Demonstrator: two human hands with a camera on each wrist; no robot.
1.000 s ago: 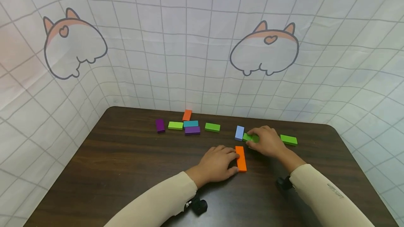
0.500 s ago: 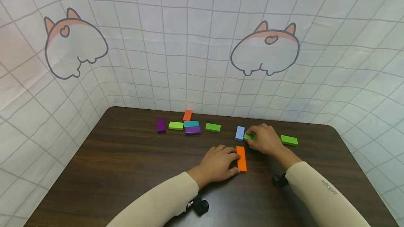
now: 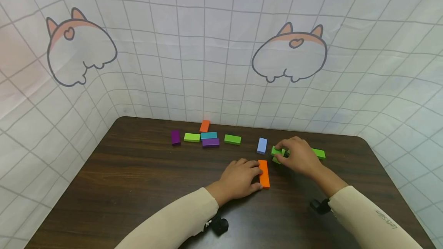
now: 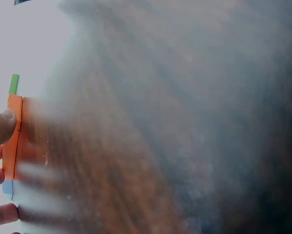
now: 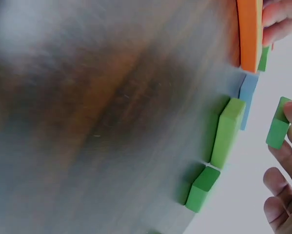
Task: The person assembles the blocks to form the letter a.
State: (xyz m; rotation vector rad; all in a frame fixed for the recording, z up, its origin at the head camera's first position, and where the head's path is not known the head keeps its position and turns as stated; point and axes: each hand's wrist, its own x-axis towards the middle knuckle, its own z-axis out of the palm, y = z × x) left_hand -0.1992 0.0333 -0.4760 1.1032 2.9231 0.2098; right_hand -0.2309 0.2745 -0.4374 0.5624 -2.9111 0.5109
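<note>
My right hand [image 3: 300,156] pinches a small green block [image 5: 277,126] between thumb and fingers, held above the table. Below it a light green block [image 5: 226,134] lies on the table, partly hidden in the head view. A pale blue block [image 3: 262,146] lies just left of the pinched block. My left hand [image 3: 239,180] holds a long orange piece [image 3: 264,174] by its left side, with thumb and fingertips on it. A faint seam crosses the orange in the left wrist view; I cannot tell whether it is two blocks end to end.
Green blocks lie at the right [image 3: 319,153] and back middle [image 3: 232,139]. Farther left are a teal block [image 3: 209,136], a violet block [image 3: 210,143], a lime block [image 3: 192,138], a dark purple block [image 3: 175,138] and a red-orange block [image 3: 205,126]. A white grid-patterned curtain [image 3: 221,49] stands behind the table.
My right hand has shifted slightly right with the green block, away from the pale blue block, and a light green block now shows beneath. The left hand keeps its place on the orange piece.
</note>
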